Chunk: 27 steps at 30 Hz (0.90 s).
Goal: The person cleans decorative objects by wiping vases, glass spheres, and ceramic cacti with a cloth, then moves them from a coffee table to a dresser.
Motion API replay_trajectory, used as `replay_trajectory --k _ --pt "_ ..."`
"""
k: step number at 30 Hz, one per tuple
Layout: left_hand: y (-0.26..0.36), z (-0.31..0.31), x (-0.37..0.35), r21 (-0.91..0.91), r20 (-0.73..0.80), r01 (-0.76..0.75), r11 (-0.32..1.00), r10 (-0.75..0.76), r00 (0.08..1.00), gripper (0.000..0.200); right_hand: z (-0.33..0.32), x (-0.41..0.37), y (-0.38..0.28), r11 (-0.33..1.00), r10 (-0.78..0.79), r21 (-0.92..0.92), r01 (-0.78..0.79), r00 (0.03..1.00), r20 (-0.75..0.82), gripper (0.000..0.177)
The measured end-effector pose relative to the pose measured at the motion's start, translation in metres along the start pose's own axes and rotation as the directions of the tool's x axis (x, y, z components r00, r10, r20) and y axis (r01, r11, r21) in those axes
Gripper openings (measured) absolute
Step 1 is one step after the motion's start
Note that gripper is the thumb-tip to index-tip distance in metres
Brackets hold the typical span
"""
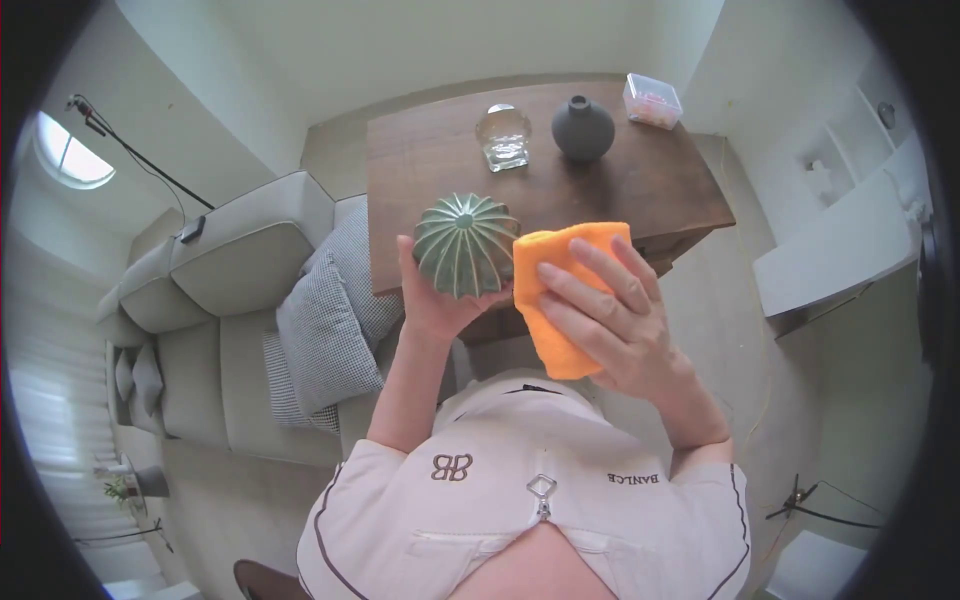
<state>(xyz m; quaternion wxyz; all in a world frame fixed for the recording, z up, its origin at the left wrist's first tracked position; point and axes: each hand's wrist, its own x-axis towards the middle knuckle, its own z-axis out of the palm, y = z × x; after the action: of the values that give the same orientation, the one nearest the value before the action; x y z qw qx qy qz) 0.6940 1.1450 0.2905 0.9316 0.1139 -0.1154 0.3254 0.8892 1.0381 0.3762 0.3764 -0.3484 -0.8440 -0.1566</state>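
A green ribbed, cactus-shaped ornament (463, 248) rests in my left hand (440, 305), whose fingers curl round it from below and the side. My right hand (615, 325) grips a folded orange cloth (545, 290), fingers spread over its face and the thumb side hidden. The cloth's left edge is right beside the ornament. Both are held up in front of my body, over the near edge of the wooden table (430, 150).
Toward the table's back stand a clear glass ball on a base (503, 137), a dark round vase (583, 129) and a clear plastic box (652, 101). A grey sofa (240, 260) with checked cushions (335, 325) is on the left. White shelving (840, 230) stands at the right.
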Motion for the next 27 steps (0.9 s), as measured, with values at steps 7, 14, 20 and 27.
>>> replay_trajectory --k 7,14,20,27 --pt "-0.002 0.008 0.003 0.308 -0.151 -0.029 0.951 0.079 0.985 0.097 0.010 0.000 -0.004 0.993 -0.055 -0.104 0.063 0.996 0.071 0.014" --pt "0.000 0.006 0.000 0.148 -0.154 -0.059 0.987 0.082 0.985 0.098 0.006 -0.013 0.001 0.936 0.113 0.322 -0.145 0.987 0.115 0.026" --pt "-0.012 0.005 0.004 0.054 -0.012 -0.050 0.997 0.051 0.999 0.106 0.006 -0.010 0.002 0.478 0.646 0.727 -0.493 0.758 0.089 0.030" --pt "-0.022 0.015 0.000 0.293 -0.108 -0.082 0.953 0.118 0.987 0.109 0.010 -0.010 -0.003 0.273 0.698 0.771 -0.575 0.670 0.252 0.068"
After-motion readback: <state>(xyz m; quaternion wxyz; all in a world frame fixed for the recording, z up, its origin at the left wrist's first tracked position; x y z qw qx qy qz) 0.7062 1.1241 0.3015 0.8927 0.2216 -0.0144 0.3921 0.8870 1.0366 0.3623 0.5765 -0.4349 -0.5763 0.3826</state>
